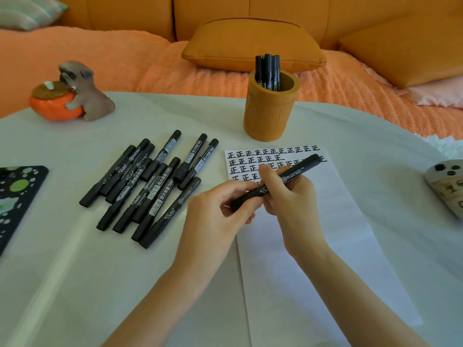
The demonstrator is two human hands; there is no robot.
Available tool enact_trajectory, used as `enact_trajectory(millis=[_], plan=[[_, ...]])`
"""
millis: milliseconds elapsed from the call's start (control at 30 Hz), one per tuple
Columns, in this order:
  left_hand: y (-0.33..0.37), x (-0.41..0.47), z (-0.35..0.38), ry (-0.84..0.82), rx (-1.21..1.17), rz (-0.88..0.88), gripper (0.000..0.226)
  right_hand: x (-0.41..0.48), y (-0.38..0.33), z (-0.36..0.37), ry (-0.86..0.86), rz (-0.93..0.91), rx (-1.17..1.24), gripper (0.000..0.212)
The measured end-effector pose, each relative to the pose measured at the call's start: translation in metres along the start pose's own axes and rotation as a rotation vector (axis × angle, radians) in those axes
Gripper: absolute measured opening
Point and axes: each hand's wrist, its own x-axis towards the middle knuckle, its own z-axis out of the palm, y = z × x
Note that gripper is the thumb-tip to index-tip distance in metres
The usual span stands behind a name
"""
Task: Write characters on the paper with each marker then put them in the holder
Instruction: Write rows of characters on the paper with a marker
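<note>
**A:** What is lying at the left?

**B:** The loose markers are lying heaped on the table, left of the paper.

**A:** And the hands?

**B:** The left hand is pinching the near end of one marker. The right hand is gripping its barrel, above the written rows.

**A:** What is threatening?

**B:** I am guessing a cap is coming off. If it is jerking free, the tip may be smearing those characters, or the marker flying toward the holder at the paper's far edge.

Black markers, orange holder.

"正" on paper, "700" on markers
</note>
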Motion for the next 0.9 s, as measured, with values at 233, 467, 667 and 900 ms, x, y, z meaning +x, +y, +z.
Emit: enact_trajectory(millis=[233,467,667,900], plan=[[0.000,0.004,-0.009,0.083,0.041,-0.016,0.009,0.003,-0.013,-0.003,-0.153,0.195,-0.252,0.071],[-0.002,0.010,-0.017,0.124,0.134,-0.039,0.020,0.007,-0.004,-0.018,-0.178,-0.491,-0.508,0.013],[-0.001,0.010,-0.017,0.073,0.109,-0.106,0.044,0.007,0.011,-0.012,-0.206,-0.751,-0.844,0.013],[-0.005,0.013,-0.029,0.116,0.177,-0.147,0.040,0.022,-0.006,-0.015,-0.012,-0.377,-0.412,0.014]])
